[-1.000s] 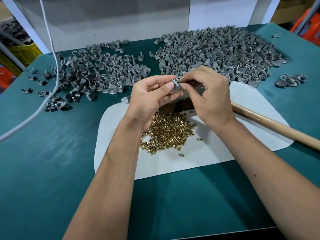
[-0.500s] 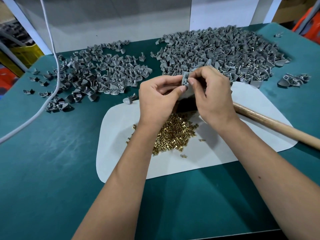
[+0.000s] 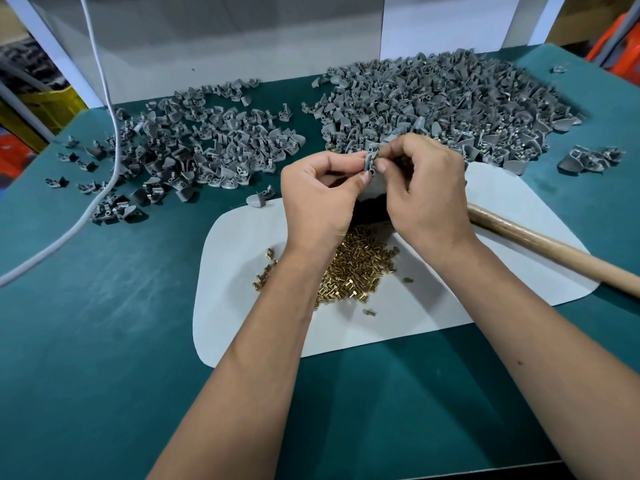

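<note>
- Your left hand [image 3: 318, 199] pinches a small grey plastic part [image 3: 371, 161] between thumb and forefinger, holding it up above the far edge of the white mat [image 3: 242, 306].
- Your right hand [image 3: 422, 192] has its fingers curled, and the fingertips nip the same part from the other side. Whether a brass piece sits between them is hidden.
- Directly under your wrists, at the middle of the mat, lies the heap of brass inserts [image 3: 356, 268], with a few strays on the near side.
- One loose grey piece [image 3: 258, 199] rests on the mat's far left corner.
- A wooden handle [image 3: 554, 251] lies across the mat's right end and runs off onto the green surface [image 3: 86, 341].
- Beyond the mat to the left, a scattered pile of grey parts [image 3: 194, 147] lies under a pale cable [image 3: 104, 98].
- Beyond the mat to the right is a larger, denser pile [image 3: 450, 102], where brass glints show among the pieces.
- Judging by those glints, the right pile looks fitted and the left pile looks like stock. You seem well into the batch, with one part in hand, plenty of inserts left and many parts to go.
</note>
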The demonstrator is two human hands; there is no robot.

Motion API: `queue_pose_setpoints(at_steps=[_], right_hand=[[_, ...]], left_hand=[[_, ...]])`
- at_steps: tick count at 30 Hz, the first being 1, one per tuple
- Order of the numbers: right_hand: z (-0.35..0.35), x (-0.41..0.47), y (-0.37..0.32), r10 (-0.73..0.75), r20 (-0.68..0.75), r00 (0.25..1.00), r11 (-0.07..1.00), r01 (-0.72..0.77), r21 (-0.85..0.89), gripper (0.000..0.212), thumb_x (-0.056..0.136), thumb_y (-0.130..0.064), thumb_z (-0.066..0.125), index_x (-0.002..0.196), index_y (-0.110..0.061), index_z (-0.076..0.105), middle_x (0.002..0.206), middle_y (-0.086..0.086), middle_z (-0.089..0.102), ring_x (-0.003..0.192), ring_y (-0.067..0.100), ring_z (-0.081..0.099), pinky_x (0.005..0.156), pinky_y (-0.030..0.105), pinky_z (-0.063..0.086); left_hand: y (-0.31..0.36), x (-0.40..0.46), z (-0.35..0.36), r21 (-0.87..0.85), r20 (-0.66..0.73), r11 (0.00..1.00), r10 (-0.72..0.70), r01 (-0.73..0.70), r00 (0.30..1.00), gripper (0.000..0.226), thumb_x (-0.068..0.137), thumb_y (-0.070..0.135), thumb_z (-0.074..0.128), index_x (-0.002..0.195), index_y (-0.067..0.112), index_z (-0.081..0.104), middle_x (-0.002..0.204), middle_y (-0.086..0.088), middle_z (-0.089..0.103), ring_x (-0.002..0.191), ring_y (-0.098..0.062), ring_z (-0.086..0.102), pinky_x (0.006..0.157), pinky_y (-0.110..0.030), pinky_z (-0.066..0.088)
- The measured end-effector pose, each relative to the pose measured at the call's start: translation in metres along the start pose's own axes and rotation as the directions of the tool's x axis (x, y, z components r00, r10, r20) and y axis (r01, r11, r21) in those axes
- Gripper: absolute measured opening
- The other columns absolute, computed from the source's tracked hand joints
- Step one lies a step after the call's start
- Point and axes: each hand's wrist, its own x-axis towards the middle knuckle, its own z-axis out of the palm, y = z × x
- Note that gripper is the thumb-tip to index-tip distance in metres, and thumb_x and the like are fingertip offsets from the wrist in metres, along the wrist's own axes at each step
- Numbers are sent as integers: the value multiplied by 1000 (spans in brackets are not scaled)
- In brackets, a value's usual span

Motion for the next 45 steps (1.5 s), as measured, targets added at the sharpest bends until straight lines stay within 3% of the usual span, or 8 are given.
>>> queue_pose_setpoints(at_steps=[15, 18, 22, 26, 31, 34, 38, 45], right_hand=[[1, 2, 0, 93, 37, 995, 996, -93, -14, 8, 90, -12, 67, 90, -12, 75, 83, -4, 68, 80, 15, 63, 76, 25, 49], [-7, 6, 4, 49, 135, 990, 999, -51, 11, 12, 93, -14, 66, 96, -11, 77, 90, 0, 73, 84, 14, 64, 79, 22, 47], [-25, 16, 16, 46, 231, 972, 997, -28, -78, 12, 94, -18, 68, 100, -13, 78, 91, -3, 71, 87, 12, 61, 80, 18, 40], [-42, 22, 30, 135, 379, 916, 962, -28, -273, 10, 93, -22, 71, 100, -16, 76, 93, 2, 73, 89, 21, 66, 86, 30, 52], [-61, 18, 43, 294, 359, 886, 884, -108, -456, 13, 92, -29, 71, 89, -18, 65, 89, 8, 69, 87, 30, 63, 77, 39, 53], [-70, 14, 49, 421, 394, 817, 786, -112, -608, 30, 94, -35, 67, 75, -15, 57, 73, 9, 57, 69, 30, 53, 57, 30, 37], [-76, 7, 48, 471, 460, 753, 784, -118, -610, 52, 90, -14, 63, 44, -18, 41, 57, 2, 40, 52, 18, 37, 47, 25, 19], [-84, 12, 45, 481, 403, 779, 788, -183, -588, 23, 101, -16, 54, 79, -20, 60, 73, 6, 53, 60, 20, 45, 49, 28, 28]], left_hand=[[2, 0, -5, 181, 91, 976, 107, -122, 990, 30, 72, -7, 85, 81, 16, 70, 90, -7, 78, 85, -17, 78, 83, -34, 63], [3, 1, -6, 262, 69, 950, 159, -172, 985, 34, 71, -1, 89, 86, 20, 67, 87, -3, 76, 80, -13, 76, 77, -27, 62], [-1, 1, -5, 396, 68, 891, 215, -224, 974, 24, 79, 2, 84, 92, 18, 72, 91, 3, 75, 84, -9, 74, 83, -32, 63], [-2, 1, -7, 589, 146, 756, 247, -285, 958, 17, 87, 12, 78, 97, 25, 77, 101, 8, 72, 100, -12, 68, 94, -36, 56], [-5, 4, -6, 660, 151, 710, 195, -246, 969, 15, 92, 17, 73, 99, 30, 75, 114, 8, 68, 118, -9, 53, 105, -25, 42], [-5, 5, -4, 656, 178, 719, 148, -229, 973, 15, 93, 18, 72, 98, 31, 74, 119, 13, 71, 127, -11, 44, 103, -19, 29], [-5, 5, -5, 633, 191, 738, 143, -233, 971, 12, 92, 17, 73, 98, 28, 75, 118, 15, 70, 129, -14, 43, 107, -25, 31], [-6, 4, -8, 608, 177, 766, 125, -208, 976, 17, 89, 18, 77, 106, 21, 76, 117, 11, 70, 122, -17, 56, 108, -43, 46]])
